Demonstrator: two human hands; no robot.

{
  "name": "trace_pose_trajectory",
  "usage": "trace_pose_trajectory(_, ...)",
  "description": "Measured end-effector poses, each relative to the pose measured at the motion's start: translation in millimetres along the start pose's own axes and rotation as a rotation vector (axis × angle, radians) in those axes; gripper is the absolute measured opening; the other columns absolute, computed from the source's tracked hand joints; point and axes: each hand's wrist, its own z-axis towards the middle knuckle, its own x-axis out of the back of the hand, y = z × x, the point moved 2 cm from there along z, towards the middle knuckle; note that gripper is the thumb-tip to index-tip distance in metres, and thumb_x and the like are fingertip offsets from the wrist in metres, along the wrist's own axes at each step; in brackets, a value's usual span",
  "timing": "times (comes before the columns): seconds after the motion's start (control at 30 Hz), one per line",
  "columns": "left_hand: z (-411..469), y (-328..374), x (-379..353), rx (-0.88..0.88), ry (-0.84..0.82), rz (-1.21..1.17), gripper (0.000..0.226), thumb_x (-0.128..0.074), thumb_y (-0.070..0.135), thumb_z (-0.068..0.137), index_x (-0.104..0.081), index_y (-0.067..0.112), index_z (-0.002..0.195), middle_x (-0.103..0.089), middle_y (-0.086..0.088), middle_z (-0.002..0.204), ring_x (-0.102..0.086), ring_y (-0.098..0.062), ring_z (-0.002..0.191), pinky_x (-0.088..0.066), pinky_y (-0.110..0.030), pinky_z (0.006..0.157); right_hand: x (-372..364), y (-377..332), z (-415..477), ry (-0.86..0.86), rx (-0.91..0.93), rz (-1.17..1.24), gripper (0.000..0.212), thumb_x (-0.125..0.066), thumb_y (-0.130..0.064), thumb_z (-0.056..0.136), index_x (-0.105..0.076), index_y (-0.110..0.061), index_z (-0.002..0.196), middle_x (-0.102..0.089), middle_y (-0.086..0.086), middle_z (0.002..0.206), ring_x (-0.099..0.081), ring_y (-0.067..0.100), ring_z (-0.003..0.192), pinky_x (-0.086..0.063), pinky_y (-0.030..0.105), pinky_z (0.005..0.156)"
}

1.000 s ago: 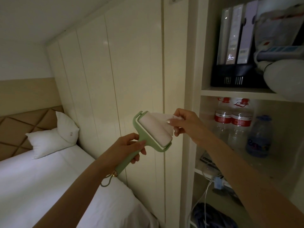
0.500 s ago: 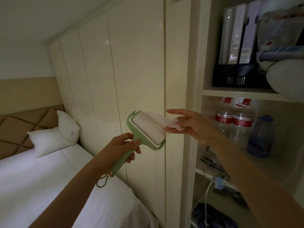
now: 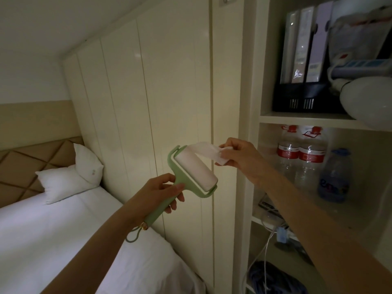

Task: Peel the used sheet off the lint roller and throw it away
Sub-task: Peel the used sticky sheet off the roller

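Note:
A green lint roller (image 3: 192, 176) with a white sticky roll is held up in front of the wardrobe. My left hand (image 3: 158, 193) grips its green handle from below left, and a loop dangles from the handle's end. A white used sheet (image 3: 209, 152) is partly peeled from the top of the roll and stretches to the right. My right hand (image 3: 238, 158) pinches the free end of that sheet between thumb and fingers, just right of the roller.
White wardrobe doors (image 3: 148, 102) stand behind the roller. A bed (image 3: 53, 240) with a white pillow (image 3: 70, 177) lies at the lower left. Open shelves (image 3: 307, 119) on the right hold binders, water bottles (image 3: 301, 160), cables and a blue bundle low down.
My right hand has closed on the sheet's end and pulled it up and to the right, so more sheet is off the roll. The roller has shifted slightly.

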Motion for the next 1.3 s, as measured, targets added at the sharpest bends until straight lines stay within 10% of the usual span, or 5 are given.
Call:
trace_pose_trajectory(0.2, -0.7, 0.1, 5.2, 0.007, 0.031, -0.077, 0.025, -0.056, 0.022, 0.087, -0.06, 0.005, 0.104, -0.068, -0.006, 0.076, -0.06, -0.014, 0.057, -0.05, -0.024, 0.052, 0.2, 3.7, 0.1, -0.048, -0.008, 0.244, 0.028, -0.044, 0.015, 0.085, -0.056, -0.003, 0.103, -0.062, 0.023, 0.112, -0.068, 0.031, 0.09, -0.06, 0.032, 0.072)
trace_pose_trajectory(0.5, 0.3, -0.9, 6.4, -0.007, 0.026, -0.09, 0.024, -0.056, 0.022, 0.087, -0.06, 0.006, 0.105, -0.068, -0.007, 0.075, -0.06, -0.014, 0.058, -0.05, -0.024, 0.052, 4.2, 9.1, 0.3, -0.04, 0.077, 0.153, 0.022, -0.051, -0.003, 0.078, -0.071, -0.01, 0.085, -0.039, 0.003, 0.064, -0.041, 0.008, 0.058, -0.042, 0.019, 0.058)
trace_pose_trajectory(0.7, 2.8, -1.9, 3.2, -0.007, 0.004, -0.11, 0.027, -0.057, 0.023, 0.086, -0.059, 0.005, 0.105, -0.068, -0.005, 0.074, -0.059, -0.014, 0.058, -0.05, -0.024, 0.052, 3.9, 15.7, 1.3, -0.063, 0.098, 0.172, 0.028, -0.044, 0.007, 0.09, -0.062, -0.006, 0.107, -0.063, 0.009, 0.108, -0.062, 0.02, 0.097, -0.055, 0.03, 0.086)
trace_pose_trajectory(1.03, 4.2, -10.4, -16.8, -0.027, -0.062, -0.122, 0.023, -0.055, 0.023, 0.086, -0.059, 0.008, 0.104, -0.067, -0.006, 0.075, -0.059, -0.014, 0.057, -0.051, -0.024, 0.052, 14.8, 20.6, -10.6, 0.062, -0.013, 0.072, 0.051, -0.029, -0.038, 0.098, -0.063, -0.011, 0.072, -0.038, -0.005, 0.044, -0.026, 0.006, 0.036, -0.022, 0.016, 0.034)
trace_pose_trajectory(1.3, 8.1, -18.8, -36.8, -0.022, -0.09, -0.118, 0.035, -0.056, 0.031, 0.08, -0.058, 0.008, 0.106, -0.068, -0.005, 0.076, -0.061, -0.014, 0.058, -0.052, -0.023, 0.052, 30.1, 44.1, -24.7, 0.052, -0.054, 0.063, 0.034, -0.035, 0.005, 0.089, -0.063, -0.007, 0.102, -0.05, 0.003, 0.073, -0.045, 0.006, 0.054, -0.043, 0.016, 0.046)
